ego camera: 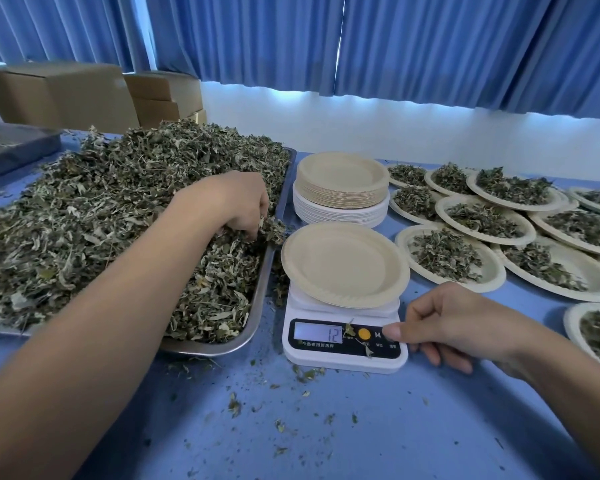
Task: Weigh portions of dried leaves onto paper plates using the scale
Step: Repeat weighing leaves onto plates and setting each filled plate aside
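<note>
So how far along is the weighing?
Done: roughly a dozen filled plates sit at right. In hand: an empty plate is on the scale, reading 12; the right hand touches its panel with the thumb while the left hand grabs leaves in the tray. Left: a tall stack of empty plates, and a heaped tray.

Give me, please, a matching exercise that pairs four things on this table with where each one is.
Things:
1 left hand
2 right hand
3 empty plate
4 plate stack

Places:
A on the scale
B behind the scale
C gripping leaves in the tray
D thumb on the scale's panel

Pairs: 1-C, 2-D, 3-A, 4-B.
</note>
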### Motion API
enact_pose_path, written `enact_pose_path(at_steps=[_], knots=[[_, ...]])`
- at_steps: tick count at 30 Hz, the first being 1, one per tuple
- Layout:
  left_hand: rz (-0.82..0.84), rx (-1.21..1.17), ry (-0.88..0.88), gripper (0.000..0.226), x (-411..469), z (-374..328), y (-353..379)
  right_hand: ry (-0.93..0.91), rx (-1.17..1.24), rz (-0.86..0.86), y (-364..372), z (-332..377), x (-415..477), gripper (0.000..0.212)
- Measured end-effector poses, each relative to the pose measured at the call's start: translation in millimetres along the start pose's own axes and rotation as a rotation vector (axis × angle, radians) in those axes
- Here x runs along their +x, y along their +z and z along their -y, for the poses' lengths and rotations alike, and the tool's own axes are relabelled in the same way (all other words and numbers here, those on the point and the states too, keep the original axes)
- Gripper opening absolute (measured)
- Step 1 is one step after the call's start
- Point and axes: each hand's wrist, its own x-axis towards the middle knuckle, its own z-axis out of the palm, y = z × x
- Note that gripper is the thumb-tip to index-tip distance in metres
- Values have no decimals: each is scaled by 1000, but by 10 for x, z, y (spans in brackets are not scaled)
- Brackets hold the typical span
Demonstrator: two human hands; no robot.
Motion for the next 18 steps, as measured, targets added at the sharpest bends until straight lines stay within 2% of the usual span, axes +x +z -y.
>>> enact_pose_path(at_steps=[5,8,11,15,18], knots=[[-77,-33,23,35,-3,-6,-54,-11,40,51,-64,-67,-11,38],[-104,-66,15,36,-23,16,-115,-12,170,-47,-172,-181,13,40],[-40,-35,-3,36,-39,37,-107,-25,256,-171,-238,-252,70,39],[24,-36,-1,43,-32,81,-104,-35,281,-198,-244,-284,110,34],[-45,-44,16,43,-10,104,-120,-42,281,-207,-237,-303,122,33]])
